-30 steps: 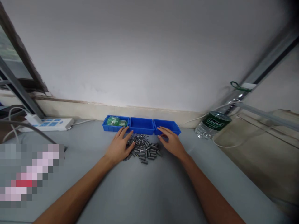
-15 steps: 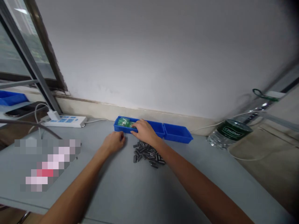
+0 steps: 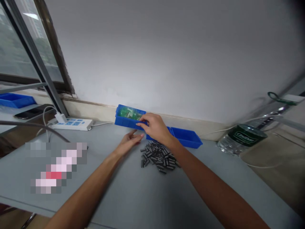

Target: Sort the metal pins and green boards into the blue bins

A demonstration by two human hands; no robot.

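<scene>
My right hand (image 3: 153, 125) is closed on the right end of a blue plastic bin (image 3: 126, 122), thumb on the near wall and fingers at the rim. The bin is raised off the table at its left side and holds green circuit boards (image 3: 130, 113). Just below it, my left hand (image 3: 130, 141) is open, palm turned up and fingers apart, with its fingertips near the bin's underside. Whether they touch it I cannot tell. In front of both hands lies a pile of small dark cylindrical parts (image 3: 158, 157), some with thin metal leads.
Another blue bin (image 3: 186, 138) stands at the wall to the right, with part of a further one behind my right wrist. A large water bottle (image 3: 243, 138) is farther right. On the left are a power strip (image 3: 79, 124), cables and a phone (image 3: 33, 111).
The bin with the circuit boards has risen from the table, held by my right hand. My left hand has opened from a curled shape and moved right, under the bin. The view shifted slightly.
</scene>
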